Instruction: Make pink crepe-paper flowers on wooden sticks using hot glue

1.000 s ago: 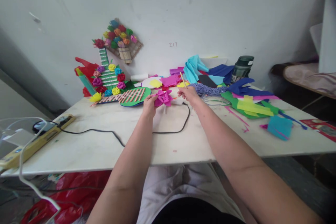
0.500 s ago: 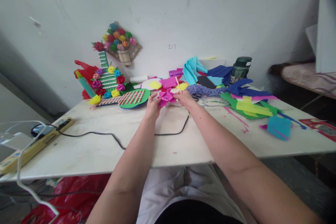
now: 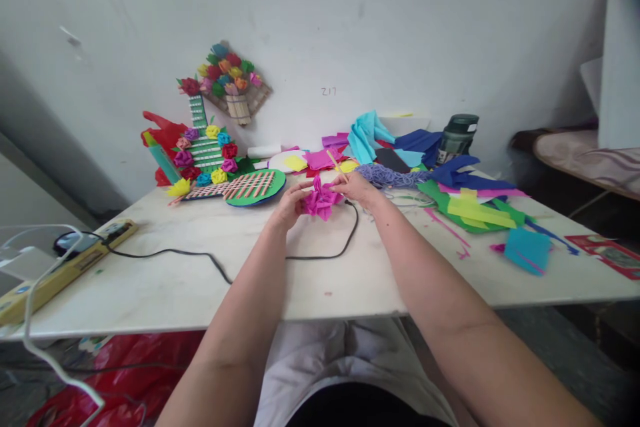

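A magenta crepe-paper flower [image 3: 321, 201] is held just above the table, between my two hands. My left hand [image 3: 292, 205] pinches its left side, fingers closed on the paper. My right hand [image 3: 358, 189] is closed around a thin pale stick [image 3: 333, 160] that points up and to the left. The fingertips of that same hand touch the flower's right edge. The stick's lower end is hidden in the hand. Behind them lie magenta paper pieces [image 3: 320, 159] and a bundle of purple-grey yarn [image 3: 390, 175].
A guitar-shaped piece with paper flowers [image 3: 206, 147] leans at the back left, beside a green oval with crossed sticks [image 3: 260, 188]. Coloured paper scraps [image 3: 475, 210] and a dark bottle [image 3: 457, 137] are on the right. A black cable [image 3: 175, 253] runs from a power strip [image 3: 70, 271].
The flower has turned in my hands; its petals now look bunched upward and hang lower instead of facing me. The stick tilts a little more to the left. Both hands keep their grip.
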The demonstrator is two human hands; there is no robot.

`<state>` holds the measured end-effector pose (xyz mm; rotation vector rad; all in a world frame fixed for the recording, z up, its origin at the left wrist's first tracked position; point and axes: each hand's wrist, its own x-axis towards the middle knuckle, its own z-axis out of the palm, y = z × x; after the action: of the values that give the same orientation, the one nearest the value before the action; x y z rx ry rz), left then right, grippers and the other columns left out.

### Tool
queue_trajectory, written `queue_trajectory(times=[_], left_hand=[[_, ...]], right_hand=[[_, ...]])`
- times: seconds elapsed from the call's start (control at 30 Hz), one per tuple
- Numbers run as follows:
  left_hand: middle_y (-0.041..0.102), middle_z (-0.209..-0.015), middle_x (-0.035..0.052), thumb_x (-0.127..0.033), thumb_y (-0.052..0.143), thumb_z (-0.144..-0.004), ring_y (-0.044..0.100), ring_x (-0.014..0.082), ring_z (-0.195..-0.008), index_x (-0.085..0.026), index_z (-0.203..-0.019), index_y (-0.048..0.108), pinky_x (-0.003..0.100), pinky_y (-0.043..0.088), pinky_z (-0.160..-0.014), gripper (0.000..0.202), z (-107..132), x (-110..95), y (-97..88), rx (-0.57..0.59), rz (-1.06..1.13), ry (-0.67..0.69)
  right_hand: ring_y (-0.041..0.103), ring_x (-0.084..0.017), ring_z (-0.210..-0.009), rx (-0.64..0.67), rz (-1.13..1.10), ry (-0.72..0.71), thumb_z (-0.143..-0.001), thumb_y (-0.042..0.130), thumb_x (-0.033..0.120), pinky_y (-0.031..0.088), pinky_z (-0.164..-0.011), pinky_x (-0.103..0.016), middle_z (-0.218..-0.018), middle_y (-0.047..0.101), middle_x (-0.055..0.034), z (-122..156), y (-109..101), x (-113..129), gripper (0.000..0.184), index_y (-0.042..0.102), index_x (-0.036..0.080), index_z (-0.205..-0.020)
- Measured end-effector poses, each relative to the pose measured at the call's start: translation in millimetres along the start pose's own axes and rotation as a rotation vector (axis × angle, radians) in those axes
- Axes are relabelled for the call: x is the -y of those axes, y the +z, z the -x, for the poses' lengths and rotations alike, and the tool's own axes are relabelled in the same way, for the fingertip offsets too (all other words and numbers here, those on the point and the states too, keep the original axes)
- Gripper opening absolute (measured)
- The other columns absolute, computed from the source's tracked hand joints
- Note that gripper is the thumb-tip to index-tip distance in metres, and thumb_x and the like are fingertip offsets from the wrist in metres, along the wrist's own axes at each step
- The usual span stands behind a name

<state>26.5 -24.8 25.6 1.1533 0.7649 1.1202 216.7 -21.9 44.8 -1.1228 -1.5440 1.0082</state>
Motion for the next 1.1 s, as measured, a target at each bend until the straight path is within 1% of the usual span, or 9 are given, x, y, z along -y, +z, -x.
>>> queue_trajectory(times=[0.13, 0.27, 0.43, 0.57, 0.7, 0.83, 0.9, 0.97, 1.1], left_hand=[[0.056, -0.056, 0.0006, -0.024, 0.069, -0.056, 0.047, 0.0089, -0.042, -0.012, -0.077, 0.065, 0.020, 0.033, -0.038, 0.024, 1.2, 1.2, -1.3, 0.046, 0.000, 0.011], [0.047, -0.047, -0.0015, -0.023, 0.071, -0.056, 0.041, 0.0072, -0.039, -0.013, -0.058, 0.058, 0.020, 0.028, -0.038, 0.017, 3.3, 1.2, -0.6, 0.035, 0.013, 0.006], [0.045, -0.044, -0.0019, -0.017, 0.070, -0.054, 0.039, 0.0067, -0.038, -0.013, -0.051, 0.054, 0.020, 0.026, -0.038, 0.017, 2.7, 1.8, -0.6, 0.018, -0.010, -0.024], [0.045, -0.043, -0.0019, -0.015, 0.069, -0.053, 0.040, 0.0071, -0.037, -0.013, -0.052, 0.053, 0.020, 0.026, -0.037, 0.016, 0.2, 4.6, -1.4, 0.023, -0.025, -0.037], [0.045, -0.043, -0.0018, -0.015, 0.068, -0.051, 0.040, 0.0074, -0.036, -0.014, -0.049, 0.050, 0.020, 0.029, -0.037, 0.018, -1.2, 4.9, -0.6, -0.068, 0.005, -0.025], [0.047, -0.044, -0.0019, -0.017, 0.066, -0.054, 0.044, 0.0093, -0.040, -0.015, -0.053, 0.052, 0.023, 0.041, -0.043, 0.015, -4.7, 5.1, -2.8, -0.167, 0.060, 0.022], [0.050, -0.047, -0.0017, -0.017, 0.066, -0.055, 0.047, 0.0102, -0.043, -0.015, -0.056, 0.052, 0.026, 0.045, -0.047, 0.013, -8.1, 6.4, -5.7, -0.209, 0.099, 0.056], [0.055, -0.052, 0.0001, -0.017, 0.064, -0.056, 0.051, 0.0118, -0.048, -0.015, -0.058, 0.053, 0.027, 0.048, -0.051, 0.012, -11.9, 7.9, -8.9, -0.268, 0.142, 0.081], [0.057, -0.054, 0.0008, -0.016, 0.064, -0.054, 0.056, 0.0142, -0.053, -0.015, -0.061, 0.054, 0.030, 0.051, -0.056, 0.012, -17.0, 9.2, -12.7, -0.362, 0.215, 0.101]], right_hand=[[0.036, -0.005, -0.047, 0.120, 0.022, -0.004, -0.052, 0.071, 0.028, 0.028, -0.047, -0.020, -0.049, 0.049, 0.0069, 5.2, 0.4, 5.2, 0.020, 0.061, 0.013, -0.062], [0.039, -0.005, -0.048, 0.140, 0.052, -0.043, -0.054, 0.069, 0.023, 0.032, -0.049, -0.020, -0.050, 0.050, 0.0063, 5.1, 1.5, 5.2, 0.015, 0.063, 0.012, -0.063], [0.047, -0.008, -0.051, 0.120, 0.049, -0.042, -0.055, 0.069, 0.018, 0.038, -0.052, -0.021, -0.052, 0.054, 0.0040, 4.1, 4.7, 4.7, 0.011, 0.063, 0.013, -0.062], [0.046, -0.008, -0.052, 0.111, 0.102, -0.051, -0.057, 0.069, 0.021, 0.038, -0.053, -0.021, -0.052, 0.053, 0.0042, 2.9, 6.6, 4.3, 0.012, 0.062, 0.013, -0.062], [0.044, -0.008, -0.055, -0.011, 0.163, -0.131, -0.067, 0.062, 0.032, 0.035, -0.054, -0.020, -0.056, 0.054, 0.0029, -3.0, 3.4, 0.4, 0.019, 0.061, 0.014, -0.062], [0.047, -0.010, -0.057, -0.202, 0.077, -0.065, -0.082, 0.041, 0.039, 0.037, -0.053, -0.022, -0.072, 0.062, -0.0027, -7.3, -5.0, -0.3, 0.034, 0.063, 0.015, -0.072], [0.052, -0.013, -0.065, -0.295, 0.172, -0.069, -0.085, 0.038, 0.044, 0.040, -0.057, -0.023, -0.078, 0.063, -0.0046, -7.0, -10.5, 2.4, 0.040, 0.062, 0.017, -0.070], [0.057, -0.017, -0.076, -0.358, 0.363, -0.068, -0.086, 0.039, 0.050, 0.041, -0.065, -0.025, -0.078, 0.064, -0.0062, -5.4, -15.7, 6.6, 0.045, 0.063, 0.018, -0.066], [0.061, -0.021, -0.081, -0.387, 0.590, -0.057, -0.086, 0.045, 0.052, 0.040, -0.070, -0.027, -0.066, 0.063, -0.0076, -2.0, -21.0, 14.7, 0.043, 0.064, 0.020, -0.064]])
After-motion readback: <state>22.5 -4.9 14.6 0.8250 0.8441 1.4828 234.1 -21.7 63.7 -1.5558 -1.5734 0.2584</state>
